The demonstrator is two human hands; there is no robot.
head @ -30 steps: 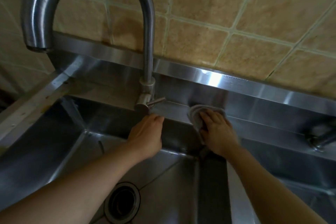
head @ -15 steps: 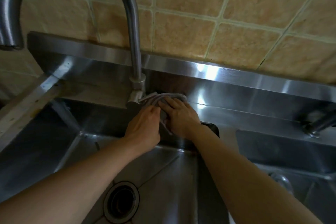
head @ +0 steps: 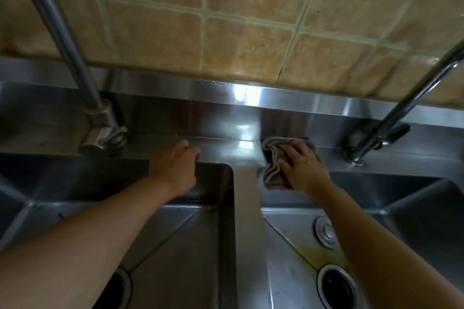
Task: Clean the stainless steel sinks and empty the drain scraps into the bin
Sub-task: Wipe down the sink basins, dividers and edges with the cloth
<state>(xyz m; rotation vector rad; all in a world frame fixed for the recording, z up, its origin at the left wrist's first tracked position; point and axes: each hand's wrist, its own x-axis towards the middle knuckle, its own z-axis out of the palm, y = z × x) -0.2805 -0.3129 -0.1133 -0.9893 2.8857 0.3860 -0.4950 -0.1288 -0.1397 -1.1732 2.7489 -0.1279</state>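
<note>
— Stage of the job? Mid-wipe, by the look of it. Right hand (head: 302, 170) pressing a bunched grey cloth (head: 275, 165) onto the back ledge (head: 226, 150), at the rear corner of the right sink (head: 414, 198), part of the cloth drooping over the rim.

— Fingers?

— Spread and only lightly bent over the cloth, pushing down rather than clenching. Left hand (head: 175, 168) resting on the rear rim of the left sink (head: 211, 233), fingertips forward on the ledge, relaxed, holding nothing.

— Anything finished?

— Hard to call. Ledge between the two faucets bright and reflective, so probably wiped or nearly so. Basins likely not yet done: a yellowish smear on the floor of the right sink, near its drain (head: 337, 288).

— And the scraps?

— Not dealt with, as far as visible. Right drain open and dark, contents impossible to make out. A round metal stopper (head: 326, 232) lying on the basin floor just behind it. Left drain (head: 118, 291) mostly hidden under the left forearm, contents not visible either. No bin anywhere in view.

— Water in the basins?

— None standing, apparently; just dull steel with some streaks. Left faucet (head: 100, 130) and right faucet (head: 376, 133) both dry, nothing running.

— So, remaining?

— Most of it, probably: both basins, the drains emptied, scraps carried to the bin.
</note>
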